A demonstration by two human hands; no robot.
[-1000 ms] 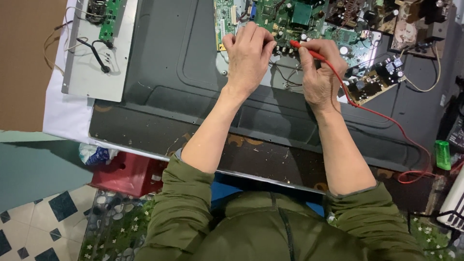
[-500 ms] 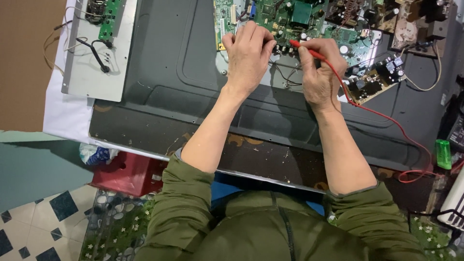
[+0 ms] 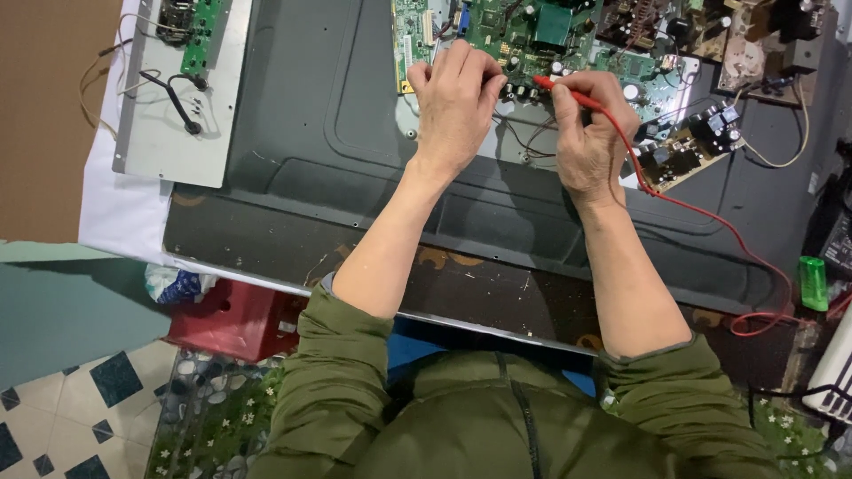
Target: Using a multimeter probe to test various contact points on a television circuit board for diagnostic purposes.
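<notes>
Up top, the green circuit board (image 3: pixel 532 35) lies on the dark grey metal back panel (image 3: pixel 355 133), which covers most of the desk. The right hand (image 3: pixel 590 133) has its grip closed around a red test probe (image 3: pixel 577 93), pinched between thumb and fingers like a pen, with the tip at the board's lower edge. The probe's red lead (image 3: pixel 710 222) runs from that hand across the panel toward the right and loops near the panel's lower right corner. The left hand (image 3: pixel 457 98) rests just beside it on the board's lower left part, fingers curled down onto the components; whether its grip holds anything cannot be told, since the fingertips are hidden.

To the right of the green board sits a brown circuit board (image 3: pixel 710 35) crowded with dark parts, and a smaller board (image 3: pixel 688 155) lies tilted below it, near the right hand. At the upper left, well apart from both hands, a pale metal plate (image 3: pixel 169 133) carries a narrow green board (image 3: pixel 200 35) and black wires, resting on a white sheet (image 3: pixel 115 213).

As for containers, a red plastic crate (image 3: pixel 231 315) stands on the floor under the panel's near edge, with a crumpled blue and white wrapper (image 3: pixel 177 286) just beside it; the crate's inside is not visible. A small bright green lighter-shaped thing (image 3: pixel 813 284) stands at the far right, near the red lead.
</notes>
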